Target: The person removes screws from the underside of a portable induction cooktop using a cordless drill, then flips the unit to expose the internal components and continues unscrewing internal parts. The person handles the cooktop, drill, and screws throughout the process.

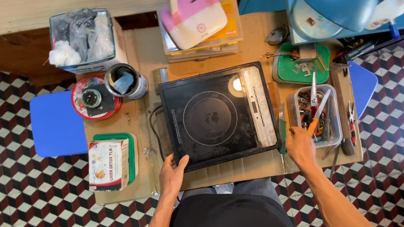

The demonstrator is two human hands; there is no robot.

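Note:
A black induction cooktop (pixel 216 116) with a round ring mark and a silver control strip on its right side lies flat in the middle of a low wooden table (pixel 142 53). My left hand (pixel 171 174) rests at the cooktop's near left corner, thumb on its top edge. My right hand (pixel 300 146) lies just off the near right corner, fingers touching a green-handled tool (pixel 283 136) beside the cooktop. Whether that hand grips the tool is unclear.
A clear tub of pliers and screwdrivers (pixel 315 112) stands right of the cooktop, a green tray (pixel 301 65) behind it. On the left sit a printed box (pixel 108 165), a red tin (pixel 93 99) and a can (pixel 128 81). A pink-and-white device (pixel 194 17) rests at the back.

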